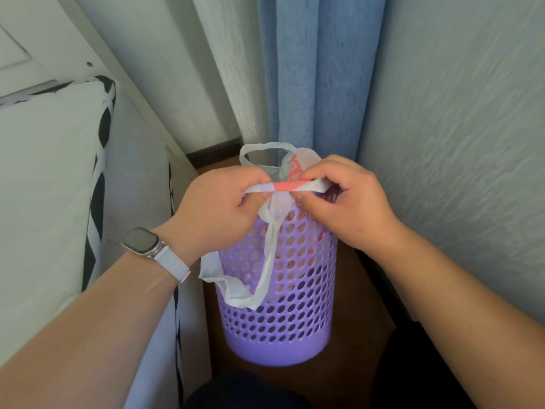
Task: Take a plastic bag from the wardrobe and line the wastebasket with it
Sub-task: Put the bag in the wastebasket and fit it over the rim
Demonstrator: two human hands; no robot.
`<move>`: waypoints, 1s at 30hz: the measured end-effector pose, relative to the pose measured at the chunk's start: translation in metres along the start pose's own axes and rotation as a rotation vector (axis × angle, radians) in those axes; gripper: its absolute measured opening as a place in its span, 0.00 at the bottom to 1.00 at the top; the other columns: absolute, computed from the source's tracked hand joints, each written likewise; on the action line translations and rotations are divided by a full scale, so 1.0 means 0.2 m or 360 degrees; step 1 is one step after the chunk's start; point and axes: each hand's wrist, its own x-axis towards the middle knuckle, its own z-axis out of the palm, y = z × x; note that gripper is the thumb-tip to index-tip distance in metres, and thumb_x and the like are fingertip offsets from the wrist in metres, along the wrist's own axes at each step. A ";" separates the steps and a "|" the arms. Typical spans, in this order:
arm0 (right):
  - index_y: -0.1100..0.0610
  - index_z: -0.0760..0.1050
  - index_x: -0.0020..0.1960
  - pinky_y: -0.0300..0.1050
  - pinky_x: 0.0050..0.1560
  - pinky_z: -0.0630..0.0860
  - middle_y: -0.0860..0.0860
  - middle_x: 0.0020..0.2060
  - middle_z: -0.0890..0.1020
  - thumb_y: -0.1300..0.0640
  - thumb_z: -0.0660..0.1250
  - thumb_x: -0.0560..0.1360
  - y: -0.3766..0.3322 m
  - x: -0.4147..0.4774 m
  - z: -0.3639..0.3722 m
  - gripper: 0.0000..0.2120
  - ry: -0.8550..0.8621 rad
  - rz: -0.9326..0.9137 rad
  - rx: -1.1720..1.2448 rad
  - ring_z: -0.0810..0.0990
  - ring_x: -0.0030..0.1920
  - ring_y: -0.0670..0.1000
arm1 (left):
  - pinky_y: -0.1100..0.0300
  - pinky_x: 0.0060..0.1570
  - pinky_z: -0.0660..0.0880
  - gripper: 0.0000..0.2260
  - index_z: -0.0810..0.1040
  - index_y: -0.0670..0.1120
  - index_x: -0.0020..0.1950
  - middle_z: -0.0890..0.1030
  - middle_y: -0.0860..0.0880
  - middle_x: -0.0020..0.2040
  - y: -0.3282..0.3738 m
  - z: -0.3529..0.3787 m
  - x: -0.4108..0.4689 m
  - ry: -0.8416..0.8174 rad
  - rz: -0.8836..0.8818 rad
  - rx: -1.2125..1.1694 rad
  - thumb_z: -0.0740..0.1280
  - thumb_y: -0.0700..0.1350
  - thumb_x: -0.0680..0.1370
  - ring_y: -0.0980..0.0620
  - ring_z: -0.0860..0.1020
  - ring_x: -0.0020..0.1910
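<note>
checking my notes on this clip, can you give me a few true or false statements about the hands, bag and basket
1. Both hands, left hand and right hand, pinch the plastic bag above the wastebasket. True.
2. The wastebasket is green with solid walls. False: it is purple and perforated.
3. A watch sits on the left wrist. True.
4. The bag is already spread neatly over the whole rim. False: it is bunched between the hands, one handle hanging outside.
5. A blue curtain hangs behind the basket. True.

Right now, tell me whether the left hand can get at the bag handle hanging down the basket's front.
Probably yes: the handle loop hangs uncovered just below the left hand, but its fingers would first have to release the bag edge.
</note>
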 end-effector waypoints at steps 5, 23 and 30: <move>0.61 0.79 0.42 0.41 0.46 0.75 0.46 0.44 0.79 0.63 0.74 0.71 -0.01 -0.01 0.00 0.04 0.0256 -0.0149 -0.0203 0.79 0.44 0.49 | 0.58 0.32 0.69 0.06 0.75 0.56 0.40 0.75 0.57 0.31 0.01 -0.02 0.01 0.0129 -0.0187 -0.0183 0.61 0.47 0.76 0.57 0.73 0.31; 0.60 0.78 0.41 0.55 0.62 0.73 0.47 0.54 0.77 0.59 0.70 0.75 0.00 -0.01 0.01 0.05 0.0074 -0.0131 -0.0228 0.78 0.57 0.48 | 0.66 0.31 0.68 0.07 0.76 0.54 0.39 0.77 0.51 0.33 0.02 -0.04 0.02 0.0118 -0.0277 -0.0363 0.63 0.45 0.75 0.56 0.74 0.31; 0.62 0.78 0.37 0.46 0.48 0.76 0.53 0.50 0.82 0.57 0.68 0.76 -0.06 0.00 -0.01 0.12 0.0256 -0.0187 -0.0127 0.80 0.48 0.53 | 0.68 0.31 0.68 0.07 0.75 0.49 0.38 0.76 0.45 0.32 0.04 -0.04 0.03 0.0172 -0.0258 -0.0463 0.62 0.41 0.75 0.51 0.74 0.32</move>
